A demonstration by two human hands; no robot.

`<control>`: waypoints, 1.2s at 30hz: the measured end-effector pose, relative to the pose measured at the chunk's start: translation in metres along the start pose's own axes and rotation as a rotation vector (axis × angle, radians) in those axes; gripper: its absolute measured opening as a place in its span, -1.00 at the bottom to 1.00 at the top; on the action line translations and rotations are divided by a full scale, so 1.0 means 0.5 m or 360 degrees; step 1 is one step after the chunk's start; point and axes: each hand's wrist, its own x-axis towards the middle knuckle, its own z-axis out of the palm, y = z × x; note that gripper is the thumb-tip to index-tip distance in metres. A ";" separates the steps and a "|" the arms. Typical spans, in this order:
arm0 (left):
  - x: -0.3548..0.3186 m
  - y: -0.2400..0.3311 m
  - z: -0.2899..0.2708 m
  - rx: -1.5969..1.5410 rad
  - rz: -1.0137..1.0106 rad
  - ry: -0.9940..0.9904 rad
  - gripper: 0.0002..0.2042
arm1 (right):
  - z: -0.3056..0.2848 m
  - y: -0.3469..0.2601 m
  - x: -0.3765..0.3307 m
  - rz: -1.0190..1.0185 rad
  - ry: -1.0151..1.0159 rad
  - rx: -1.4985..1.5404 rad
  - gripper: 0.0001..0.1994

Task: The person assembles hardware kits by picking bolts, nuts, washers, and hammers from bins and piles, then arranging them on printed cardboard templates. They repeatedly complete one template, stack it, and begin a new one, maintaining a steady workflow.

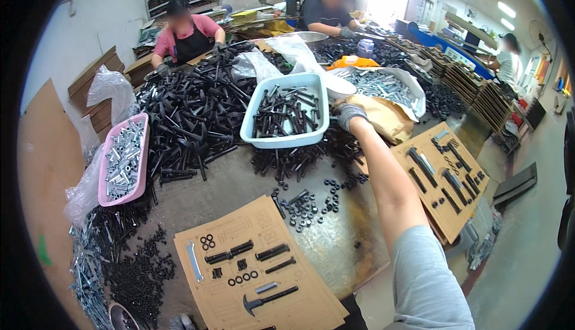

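My right hand [351,116], in a grey knitted glove, reaches far forward beside the pale blue tray [284,143] of black bolts. Its fingers curl downward next to brown paper [383,116] and a white bowl [339,85]; whatever they grip is hidden. At the lower edge, a bit of grey glove from my left hand [181,322] shows near a metal bowl [121,317]. Close by lies a stack of brown cardboard sheets [239,234]. On its top sheet are a wrench [194,261], black bolts, rings, a silver sleeve [266,287] and a black T-shaped part [269,299].
Black metal parts [191,102] heap at the far left, behind a pink tray [144,171] of silver sleeves. Loose nuts [308,207] lie mid-table. Another laid-out cardboard sheet [440,189] sits at right. Silver pieces fill a lined container [383,87]. Two people work across the table; another stands far right.
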 end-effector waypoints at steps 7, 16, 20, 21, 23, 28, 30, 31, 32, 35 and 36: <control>0.045 0.090 -0.020 -0.0174 -0.0111 -0.0026 -0.69 | 0.013 -0.038 0.045 0.0298 -0.0014 -0.0075 -0.40; -0.032 -0.024 -0.012 0.0257 -0.0118 -0.0059 -0.67 | -0.103 -0.112 -0.009 0.0320 0.0110 0.2140 -0.85; -0.029 -0.023 -0.006 0.0233 -0.0092 -0.0075 -0.67 | -0.136 -0.221 -0.040 -0.0350 0.0262 -0.0028 -0.72; -0.027 -0.012 -0.023 0.0174 -0.0139 -0.0088 -0.67 | -0.137 -0.280 -0.083 -0.0356 -0.0043 -0.0353 -0.71; -0.007 0.020 -0.034 -0.0007 -0.0210 -0.0117 -0.67 | -0.118 -0.321 -0.113 -0.0343 -0.0269 -0.0693 -0.69; -0.014 -0.007 -0.002 -0.0192 -0.0369 -0.0206 -0.78 | -0.097 -0.299 -0.076 -0.0270 -0.0303 -0.0939 -0.67; 0.000 0.007 0.002 -0.0107 -0.0228 -0.0141 -0.76 | -0.071 -0.210 -0.029 -0.0097 0.0751 -0.0296 -0.60; -0.001 0.004 0.010 -0.0132 -0.0204 -0.0094 -0.78 | -0.123 -0.219 -0.068 -0.0198 0.0397 -0.0284 -0.62; 0.002 0.008 -0.002 -0.0128 -0.0185 -0.0062 -0.81 | -0.173 -0.230 -0.118 -0.0281 0.0035 -0.0225 -0.62; -0.013 -0.012 -0.033 0.0013 -0.0295 -0.0282 -0.82 | -0.235 -0.282 -0.333 -0.0574 0.0436 -0.0191 -0.63; 0.000 -0.007 -0.032 -0.0115 -0.0353 -0.0347 -0.82 | -0.264 -0.306 -0.441 -0.0514 0.0218 0.0110 -0.64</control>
